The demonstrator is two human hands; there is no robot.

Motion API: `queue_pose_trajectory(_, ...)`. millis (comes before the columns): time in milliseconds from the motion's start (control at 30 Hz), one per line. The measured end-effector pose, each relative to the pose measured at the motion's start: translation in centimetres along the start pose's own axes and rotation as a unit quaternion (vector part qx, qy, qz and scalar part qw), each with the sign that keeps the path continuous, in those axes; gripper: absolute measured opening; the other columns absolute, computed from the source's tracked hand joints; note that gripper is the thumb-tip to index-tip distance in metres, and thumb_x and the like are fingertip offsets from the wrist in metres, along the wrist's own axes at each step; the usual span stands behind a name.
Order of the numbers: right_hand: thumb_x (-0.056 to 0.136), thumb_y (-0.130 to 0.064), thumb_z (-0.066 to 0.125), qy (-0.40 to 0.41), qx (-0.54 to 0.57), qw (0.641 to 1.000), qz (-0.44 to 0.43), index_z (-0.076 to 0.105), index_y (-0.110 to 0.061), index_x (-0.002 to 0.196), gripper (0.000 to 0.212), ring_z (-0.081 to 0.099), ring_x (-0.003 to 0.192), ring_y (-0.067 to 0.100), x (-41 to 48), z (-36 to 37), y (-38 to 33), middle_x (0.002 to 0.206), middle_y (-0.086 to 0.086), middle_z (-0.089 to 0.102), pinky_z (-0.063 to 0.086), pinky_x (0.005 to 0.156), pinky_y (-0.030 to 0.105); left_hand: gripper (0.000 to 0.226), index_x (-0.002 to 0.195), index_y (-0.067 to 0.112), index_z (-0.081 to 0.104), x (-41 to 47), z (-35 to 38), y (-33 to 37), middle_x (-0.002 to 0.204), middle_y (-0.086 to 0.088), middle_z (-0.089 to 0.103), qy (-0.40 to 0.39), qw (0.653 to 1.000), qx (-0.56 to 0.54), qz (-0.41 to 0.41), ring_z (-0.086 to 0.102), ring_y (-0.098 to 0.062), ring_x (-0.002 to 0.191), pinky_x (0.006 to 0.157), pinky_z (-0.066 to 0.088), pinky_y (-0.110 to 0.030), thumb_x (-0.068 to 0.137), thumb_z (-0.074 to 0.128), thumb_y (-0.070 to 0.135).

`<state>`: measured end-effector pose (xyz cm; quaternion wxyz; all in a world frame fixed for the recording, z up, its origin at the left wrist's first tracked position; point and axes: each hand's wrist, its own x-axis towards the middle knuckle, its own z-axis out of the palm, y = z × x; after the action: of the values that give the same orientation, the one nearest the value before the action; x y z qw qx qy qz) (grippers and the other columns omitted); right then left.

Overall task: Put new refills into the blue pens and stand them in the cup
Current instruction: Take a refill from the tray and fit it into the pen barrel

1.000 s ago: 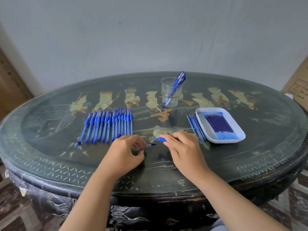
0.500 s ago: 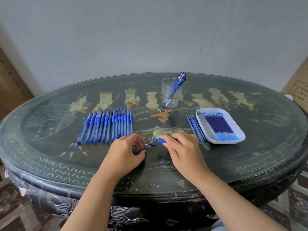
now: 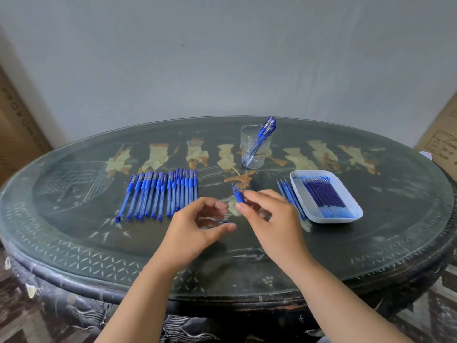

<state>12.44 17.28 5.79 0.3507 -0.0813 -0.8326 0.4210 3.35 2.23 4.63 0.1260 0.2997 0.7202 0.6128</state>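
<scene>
A: Held item? Location?
B: Short blue pen section (image 3: 238,196), pinched by right hand (image 3: 273,225) above dark oval table (image 3: 371,243). Left hand (image 3: 197,227) loosely curled; grasp unclear.
A: Containers?
B: Clear glass cup (image 3: 254,147): blue capped pens (image 3: 262,137), leaning. White plastic tray (image 3: 351,214): blue refills (image 3: 324,198).

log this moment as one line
right hand: holds blue pen piece | left hand: pinches thin part | cup: pens inside

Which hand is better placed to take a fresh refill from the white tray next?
Probably the right hand: the white plastic tray of dark blue refills lies right beside it. But it is holding a blue pen piece. The left hand sits farther away, pinching a thin refill.
</scene>
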Motion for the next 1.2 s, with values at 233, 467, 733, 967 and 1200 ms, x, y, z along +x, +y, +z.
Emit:
queue_pose_trajectory(233, 0.087, -0.015, 0.072, -0.067, 0.116, 0.983, 0.125, 0.077, -0.020, 0.104, 0.019, 0.069, 0.082, 0.006, 0.2, 0.1, -0.9, 0.086, -0.008, 0.075, 0.053, 0.071, 0.020, 0.019, 0.088, 0.007, 0.070, 0.0, 0.6, 0.5, 0.089, -0.010, 0.073, -0.007, 0.997, -0.077, -0.025, 0.070, -0.031, 0.091, 0.090, 0.056, -0.048, 0.073, 0.081, 0.004)
queue_pose_trajectory(467, 0.090, -0.020, 0.068, -0.056, 0.204, 0.956, 0.204, 0.075, -0.018, 0.107, 0.019, 0.069, 0.070, 0.007, 0.9, -0.4, -1.8, 0.084, -0.004, 0.075, 0.057, 0.064, 0.026, 0.017, 0.085, 0.011, 0.071, -0.3, 0.3, 1.0, 0.085, -0.003, 0.074, -0.013, 0.999, -0.032, -0.015, 0.070, -0.016, 0.081, 0.081, 0.056, -0.031, 0.078, 0.075, -0.003)
queue_pose_trajectory(733, 0.088, -0.016, 0.070, -0.026, 0.270, 0.931, 0.244, 0.077, -0.014, 0.096, 0.011, 0.073, 0.081, 0.020, 1.8, -1.3, -2.1, 0.086, 0.006, 0.076, 0.060, 0.077, 0.040, 0.019, 0.083, 0.014, 0.072, -0.3, -0.1, 1.2, 0.086, -0.003, 0.074, -0.028, 1.000, 0.007, -0.012, 0.069, -0.025, 0.081, 0.077, 0.057, -0.026, 0.077, 0.076, -0.003)
queue_pose_trajectory(967, 0.096, -0.015, 0.059, 0.013, 0.317, 0.915, 0.250, 0.067, -0.011, 0.101, 0.010, 0.074, 0.082, 0.026, 2.9, -2.5, -2.5, 0.088, 0.013, 0.074, 0.061, 0.068, 0.036, 0.022, 0.082, 0.021, 0.073, -0.5, -0.2, 1.3, 0.083, 0.005, 0.073, -0.035, 0.998, 0.052, -0.031, 0.070, -0.014, 0.075, 0.070, 0.053, -0.018, 0.076, 0.078, 0.001)
queue_pose_trajectory(1200, 0.089, 0.003, 0.064, 0.009, 0.312, 0.922, 0.228, 0.067, -0.014, 0.102, 0.021, 0.073, 0.086, 0.025, 3.1, -2.5, -2.5, 0.092, 0.012, 0.072, 0.061, 0.073, 0.035, 0.020, 0.083, 0.020, 0.072, -0.6, -0.3, 1.6, 0.084, 0.006, 0.073, -0.036, 0.997, 0.064, -0.031, 0.070, -0.013, 0.075, 0.070, 0.053, -0.017, 0.076, 0.078, 0.002)
